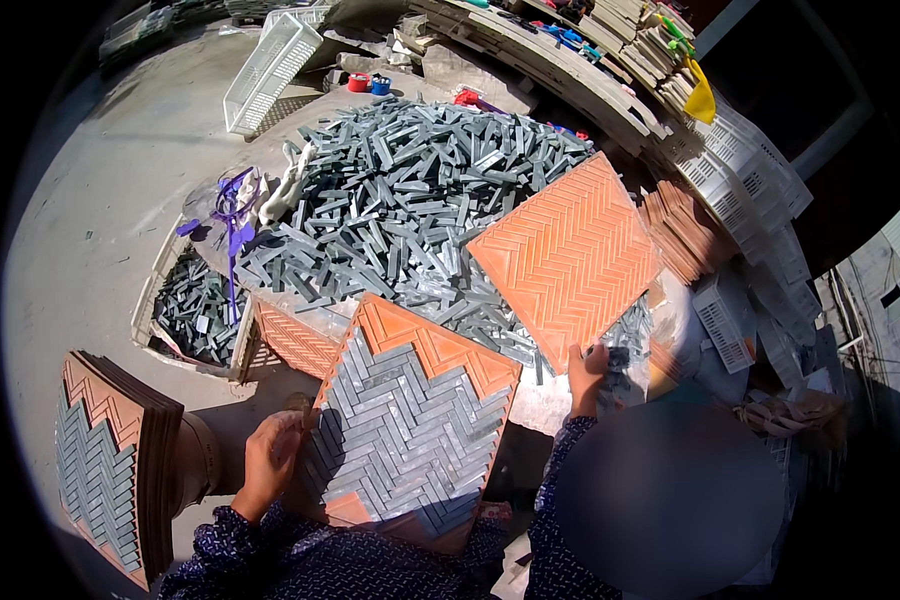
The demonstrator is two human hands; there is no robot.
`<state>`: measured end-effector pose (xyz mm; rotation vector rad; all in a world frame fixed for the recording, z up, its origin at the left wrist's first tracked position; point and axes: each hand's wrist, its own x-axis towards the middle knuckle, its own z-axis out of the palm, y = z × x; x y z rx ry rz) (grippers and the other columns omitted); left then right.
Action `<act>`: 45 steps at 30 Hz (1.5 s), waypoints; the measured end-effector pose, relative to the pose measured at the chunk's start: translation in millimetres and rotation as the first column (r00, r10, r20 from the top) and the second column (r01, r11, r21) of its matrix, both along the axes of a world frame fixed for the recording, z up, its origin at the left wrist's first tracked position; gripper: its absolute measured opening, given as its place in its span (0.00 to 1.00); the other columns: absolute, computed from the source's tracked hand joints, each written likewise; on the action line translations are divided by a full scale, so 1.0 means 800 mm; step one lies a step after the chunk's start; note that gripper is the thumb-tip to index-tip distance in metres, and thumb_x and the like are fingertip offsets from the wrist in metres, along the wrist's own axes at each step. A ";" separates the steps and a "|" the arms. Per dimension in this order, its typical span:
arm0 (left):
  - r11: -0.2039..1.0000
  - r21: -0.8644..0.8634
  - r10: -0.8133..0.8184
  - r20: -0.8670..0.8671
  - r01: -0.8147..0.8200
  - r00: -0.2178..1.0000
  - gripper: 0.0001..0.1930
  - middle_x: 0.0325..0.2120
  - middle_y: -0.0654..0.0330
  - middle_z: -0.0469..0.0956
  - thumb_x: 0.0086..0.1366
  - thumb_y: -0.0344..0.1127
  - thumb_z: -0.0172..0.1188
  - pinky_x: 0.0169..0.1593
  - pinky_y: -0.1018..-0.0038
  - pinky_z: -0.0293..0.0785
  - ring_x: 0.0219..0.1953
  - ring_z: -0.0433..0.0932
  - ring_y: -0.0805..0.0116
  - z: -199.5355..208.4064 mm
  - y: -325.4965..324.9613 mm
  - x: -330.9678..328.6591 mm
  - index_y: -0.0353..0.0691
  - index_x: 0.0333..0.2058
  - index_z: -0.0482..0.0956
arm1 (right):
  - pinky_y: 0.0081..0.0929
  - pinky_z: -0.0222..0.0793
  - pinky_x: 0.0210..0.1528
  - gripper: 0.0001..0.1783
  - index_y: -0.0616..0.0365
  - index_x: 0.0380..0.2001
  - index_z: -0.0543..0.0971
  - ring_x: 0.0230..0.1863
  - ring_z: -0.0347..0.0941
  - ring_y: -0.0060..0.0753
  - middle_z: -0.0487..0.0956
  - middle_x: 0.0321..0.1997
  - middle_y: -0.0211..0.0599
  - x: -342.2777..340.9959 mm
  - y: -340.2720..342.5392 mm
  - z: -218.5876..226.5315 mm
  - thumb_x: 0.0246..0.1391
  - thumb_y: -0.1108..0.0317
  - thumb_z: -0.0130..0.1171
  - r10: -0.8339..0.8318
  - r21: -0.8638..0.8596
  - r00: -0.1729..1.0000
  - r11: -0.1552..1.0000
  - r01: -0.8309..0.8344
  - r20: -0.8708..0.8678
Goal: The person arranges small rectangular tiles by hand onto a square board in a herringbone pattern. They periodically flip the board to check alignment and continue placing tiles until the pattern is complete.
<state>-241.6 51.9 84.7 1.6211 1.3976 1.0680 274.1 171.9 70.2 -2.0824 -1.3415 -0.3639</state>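
A square orange tray (400,440) with a herringbone pattern lies tilted before me, mostly filled with grey stone strips. Its upper corner and a bit of its lower edge show bare orange grooves. My left hand (272,455) is closed at this tray's left edge, fingers partly in shadow. Farther right, a second orange tray (567,255) with unfilled herringbone grooves leans over the pile of loose grey stone strips (400,190). My right hand (587,372) is closed on its lower corner. A small dark patch shows at those fingertips; I cannot tell what it is.
At left stands a stack of trays (120,470), the outer one filled with strips. A crate (150,290) holds more strips; a white crate (270,75) stands beyond. White baskets (735,170) and stacked orange trays (680,230) are at right. A blurred round patch covers the lower right.
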 end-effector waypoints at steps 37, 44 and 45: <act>0.852 0.162 -0.222 -0.749 0.497 0.625 0.39 0.66 0.56 0.53 0.59 0.54 0.54 0.67 0.54 0.43 0.68 0.49 0.61 -0.026 0.083 0.124 0.37 0.63 0.57 | 0.54 0.29 0.69 0.57 0.69 0.65 0.47 0.73 0.37 0.51 0.44 0.71 0.55 -0.296 -0.144 -0.012 0.47 0.35 0.54 0.661 -0.431 0.738 0.631 -0.645 -0.136; 0.796 0.105 -0.339 -0.739 0.596 0.582 0.40 0.65 0.55 0.54 0.59 0.56 0.53 0.67 0.53 0.43 0.67 0.51 0.60 -0.030 0.079 0.158 0.36 0.63 0.56 | 0.49 0.32 0.70 0.53 0.67 0.65 0.50 0.73 0.39 0.47 0.47 0.71 0.54 -0.251 -0.143 0.011 0.48 0.40 0.56 0.644 -0.427 0.753 0.649 -0.629 -0.130; 0.792 0.113 -0.337 -0.739 0.600 0.583 0.40 0.65 0.55 0.54 0.59 0.56 0.53 0.67 0.53 0.43 0.67 0.51 0.60 -0.026 0.078 0.162 0.36 0.63 0.55 | 0.49 0.32 0.70 0.53 0.67 0.65 0.50 0.73 0.39 0.47 0.47 0.71 0.54 -0.242 -0.143 0.008 0.48 0.40 0.56 0.627 -0.447 0.771 0.661 -0.603 -0.113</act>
